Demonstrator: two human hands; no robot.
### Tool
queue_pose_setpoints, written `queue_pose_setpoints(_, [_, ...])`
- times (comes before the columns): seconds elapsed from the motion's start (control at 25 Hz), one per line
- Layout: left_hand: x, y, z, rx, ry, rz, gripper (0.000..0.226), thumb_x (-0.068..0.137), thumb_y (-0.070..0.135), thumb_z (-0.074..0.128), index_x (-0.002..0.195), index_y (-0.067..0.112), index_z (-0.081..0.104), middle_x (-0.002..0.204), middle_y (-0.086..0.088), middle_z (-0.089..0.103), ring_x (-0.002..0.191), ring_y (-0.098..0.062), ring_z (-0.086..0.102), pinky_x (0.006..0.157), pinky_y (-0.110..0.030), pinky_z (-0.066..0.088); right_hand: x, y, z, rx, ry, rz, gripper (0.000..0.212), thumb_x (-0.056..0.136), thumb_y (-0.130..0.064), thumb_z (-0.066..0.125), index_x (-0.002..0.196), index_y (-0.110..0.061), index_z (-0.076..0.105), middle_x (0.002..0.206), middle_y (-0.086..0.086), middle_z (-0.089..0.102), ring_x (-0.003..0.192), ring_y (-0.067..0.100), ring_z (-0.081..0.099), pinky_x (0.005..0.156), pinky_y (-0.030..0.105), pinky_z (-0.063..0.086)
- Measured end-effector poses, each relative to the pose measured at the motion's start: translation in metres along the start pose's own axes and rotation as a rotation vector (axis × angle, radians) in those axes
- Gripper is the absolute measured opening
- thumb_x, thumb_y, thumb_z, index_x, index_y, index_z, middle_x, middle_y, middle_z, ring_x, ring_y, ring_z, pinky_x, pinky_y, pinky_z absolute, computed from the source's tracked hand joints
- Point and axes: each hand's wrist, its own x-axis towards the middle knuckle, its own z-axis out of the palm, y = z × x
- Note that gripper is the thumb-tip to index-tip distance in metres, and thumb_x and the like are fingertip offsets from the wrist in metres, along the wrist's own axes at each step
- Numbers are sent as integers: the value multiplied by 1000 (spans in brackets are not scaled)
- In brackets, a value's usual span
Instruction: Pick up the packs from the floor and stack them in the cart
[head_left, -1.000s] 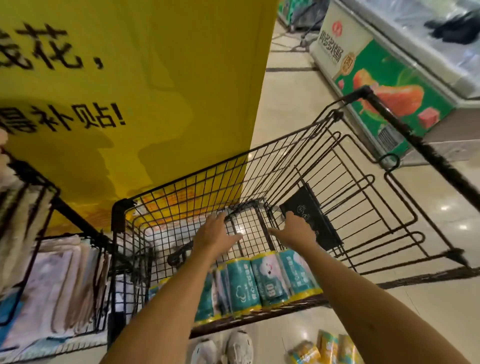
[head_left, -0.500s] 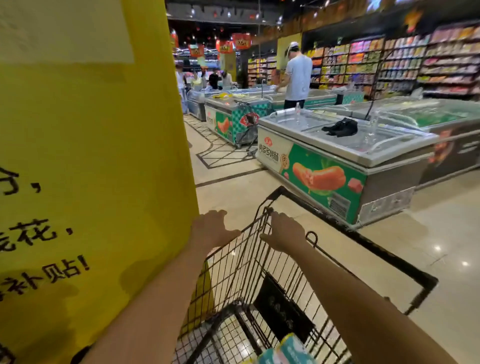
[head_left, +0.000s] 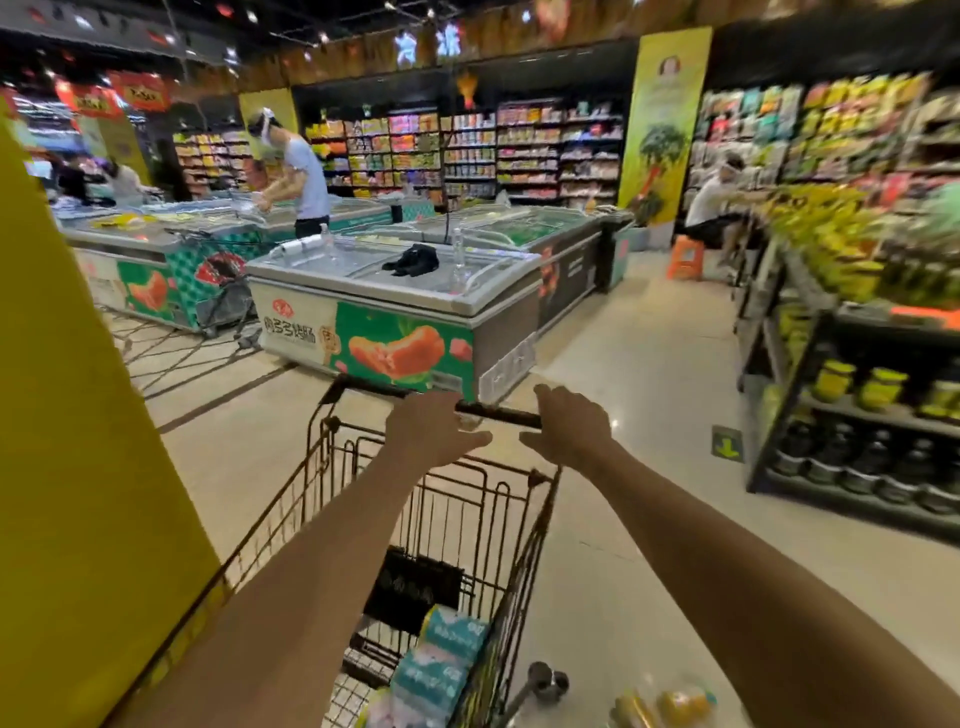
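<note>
Both arms were stretched out straight ahead, bare forearms side by side, wrists level. My left hand (head_left: 434, 426) lay palm down over the cart handle (head_left: 498, 414), thumb pointing in toward the right. My right hand (head_left: 569, 423) sat near it on the same bar, thumb pointing left. Fingertips were hidden past the knuckles on both; closed round or merely draped, I couldn't tell.

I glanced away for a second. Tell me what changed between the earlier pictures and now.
Both hands rose from the packs low in the cart to its handle: left hand and right hand now lie over the bar, grip unclear. The view lifted from basket to aisle. Unchanged: those packs stay in the cart, and floor packs remain beside it.
</note>
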Motion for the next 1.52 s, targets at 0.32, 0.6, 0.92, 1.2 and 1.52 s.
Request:
queue_pose_setpoints(0.32, [-90,181,28,-111,-140,420,79,82,66,53,146,24,32,144,-6,43,131,-27,41,105,-38,35,-199,126,-71,-141,-31,445,59,89,-47,57,133,-13,40,126,10,54,115,30,55,84,37,47])
queue_pose_setpoints(0.6, [-210,336,39,-175,-258,706,83,81,67,55,147,25,30,146,-5,41,132,-28,40,103,-39,39,-414,215,-138,-198,-8,833,62,90,-47,56,137,-12,36,131,10,50,119,31,50,90,39,44])
queue_pose_setpoints(0.92, [-426,517,68,-167,-362,1004,81,81,69,52,147,27,29,145,-5,42,131,-27,40,99,-40,40,-710,275,-209,-234,-13,1198,62,91,-47,53,138,-11,33,130,11,49,117,32,50,85,38,44])
queue_pose_setpoints(1.2, [-603,648,103,-156,-490,1296,80,81,67,55,146,27,32,143,-6,43,131,-29,41,102,-43,41,-918,303,-241,-200,7,1515,60,90,-46,55,135,-11,37,127,11,51,117,31,51,87,38,45])
queue_pose_setpoints(1.52, [-719,792,185,-104,-642,1410,79,80,65,57,144,23,35,141,-8,46,127,-29,46,97,-41,45,-1052,391,-223,-110,-59,1709,63,91,-45,55,138,-10,33,130,11,50,116,31,52,87,38,45])
